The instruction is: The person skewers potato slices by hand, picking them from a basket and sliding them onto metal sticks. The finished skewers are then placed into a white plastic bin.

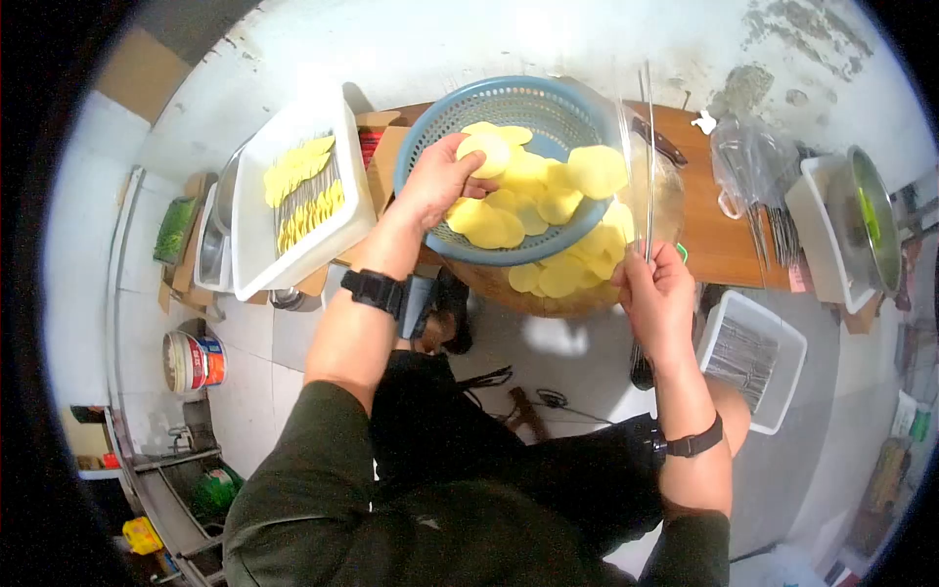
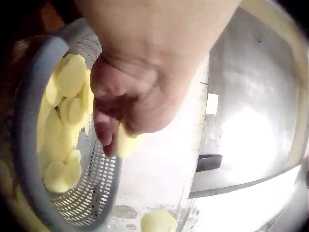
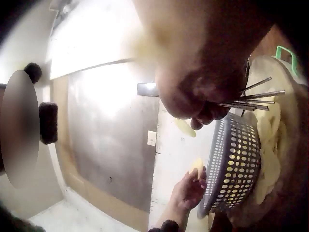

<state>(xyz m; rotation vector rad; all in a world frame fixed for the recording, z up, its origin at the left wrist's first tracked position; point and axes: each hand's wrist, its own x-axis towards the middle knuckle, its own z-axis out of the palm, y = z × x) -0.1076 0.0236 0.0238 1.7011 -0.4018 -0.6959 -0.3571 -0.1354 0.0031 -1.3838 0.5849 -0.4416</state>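
Potato slices (image 1: pixel 562 210) lie in the blue basket (image 1: pixel 518 86). The left hand (image 1: pixel 437 181) pinches one slice (image 1: pixel 487 155) over it. The right hand (image 1: pixel 657 293) grips thin metal sticks (image 1: pixel 649 166) upright, just beside the basket.

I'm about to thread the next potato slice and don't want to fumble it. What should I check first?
1. Slice held: ok. The left hand pinches one slice over the colander.
2. Skewers held: ok. The right hand grips a bundle of skewers.
3. One skewer singled out: cannot tell. Several sit together in the grip.
4. Slice at the skewer tips: not ok. The two are apart, on opposite sides of the colander.
5. Stock: ok. Many loose slices lie in the colander.
6. Tray room: ok. The tray shows bare floor around its skewered slices.
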